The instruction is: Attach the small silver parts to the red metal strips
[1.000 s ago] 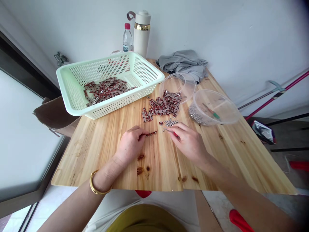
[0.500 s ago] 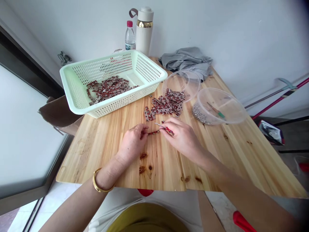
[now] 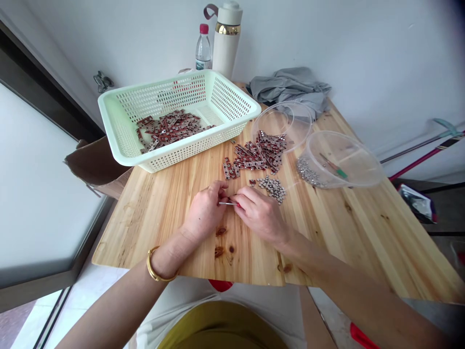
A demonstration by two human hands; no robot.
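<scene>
The thin red-handled tool (image 3: pixel 232 204) was pinched in the right hand (image 3: pixel 259 213), its tip at the curled left hand (image 3: pixel 205 208), whose grip was too hidden to tell. Beyond, on the surface (image 3: pixel 156 213), lay metal bits (image 3: pixel 273 189) and piled strips (image 3: pixel 259 154); the green basket (image 3: pixel 199 144) held more strips, the clear tub (image 3: pixel 358 177) small metal pieces (image 3: pixel 308 172) and a green-handled tool (image 3: pixel 340 172).

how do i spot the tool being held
At the wooden table, find the right hand. The tool is the thin metal shaft pointing from it toward the left hand. Its red handle sets it apart from the green-handled tool in the clear tub.
</scene>
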